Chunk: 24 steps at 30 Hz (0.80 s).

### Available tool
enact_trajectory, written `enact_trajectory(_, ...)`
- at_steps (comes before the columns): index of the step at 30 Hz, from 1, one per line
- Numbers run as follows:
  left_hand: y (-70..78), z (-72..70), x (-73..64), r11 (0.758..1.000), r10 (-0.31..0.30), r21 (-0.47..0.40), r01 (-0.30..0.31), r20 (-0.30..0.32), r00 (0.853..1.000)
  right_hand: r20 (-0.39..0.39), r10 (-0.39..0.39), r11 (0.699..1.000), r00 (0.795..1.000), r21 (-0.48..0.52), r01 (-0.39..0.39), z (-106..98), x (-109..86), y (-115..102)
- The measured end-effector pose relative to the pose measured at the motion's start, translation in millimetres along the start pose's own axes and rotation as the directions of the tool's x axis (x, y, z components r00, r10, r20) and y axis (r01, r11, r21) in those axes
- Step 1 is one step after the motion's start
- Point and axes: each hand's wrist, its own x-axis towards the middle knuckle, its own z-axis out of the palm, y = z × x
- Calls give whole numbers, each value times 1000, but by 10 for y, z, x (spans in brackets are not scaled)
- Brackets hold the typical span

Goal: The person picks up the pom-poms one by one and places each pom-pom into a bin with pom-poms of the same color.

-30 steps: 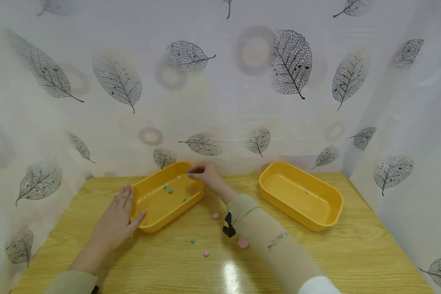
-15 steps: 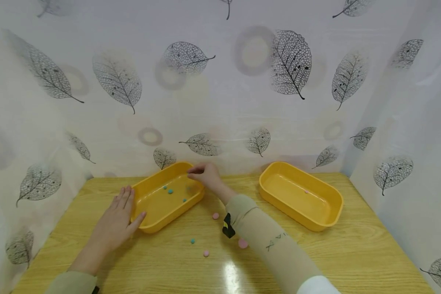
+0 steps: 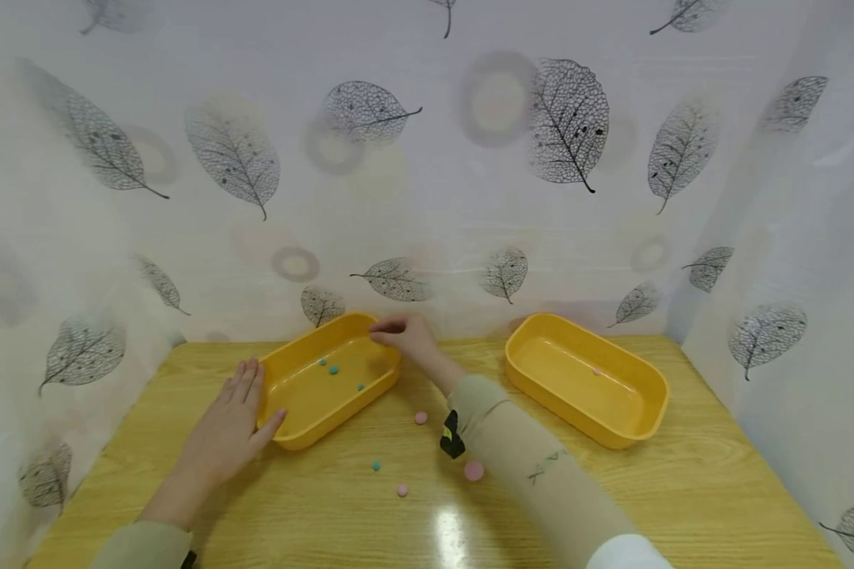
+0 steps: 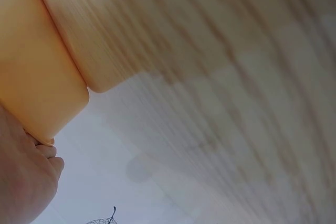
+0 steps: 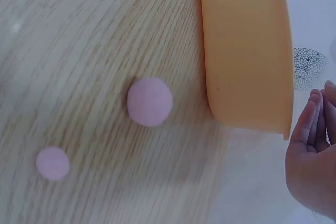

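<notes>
My left hand [image 3: 231, 423] rests against the near left end of the left yellow tray [image 3: 327, 423], fingers straight along its side and thumb at the front rim. In the left wrist view part of that hand [image 4: 26, 177] shows beside the tray wall [image 4: 42, 61]. My right hand [image 3: 409, 344] hovers over the tray's far right end, fingers extended and nothing visible between them. The right wrist view shows its fingers [image 5: 310, 121] beyond the tray [image 5: 247, 51]. Three teal balls show inside the tray, one [image 3: 334, 370] near its middle.
A second yellow tray [image 3: 576, 411] with a small pink ball [image 3: 596, 371] stands at the right. On the wooden table [image 3: 306, 514] lie a teal ball [image 3: 375, 466] and pink balls [image 3: 421, 417] of different sizes. A leaf-print curtain [image 3: 427, 197] hangs behind.
The teal ball pinched in my right fingers a second ago has been let go; half a second ago it showed as a blur dropping into the left tray. My left hand has stayed in place.
</notes>
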Motion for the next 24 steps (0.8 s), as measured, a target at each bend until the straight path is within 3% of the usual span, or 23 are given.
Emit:
enact_trajectory(8, -8, 11, 14, 1000, 3, 3, -3, -3, 1000, 28, 9, 1000, 1000, 16, -10, -161, -118, -49)
enact_trajectory(24, 9, -5, 14, 1000, -1, 1, 1, -3, 1000, 200, -35, 997, 979, 76, 21, -301, -524, -110)
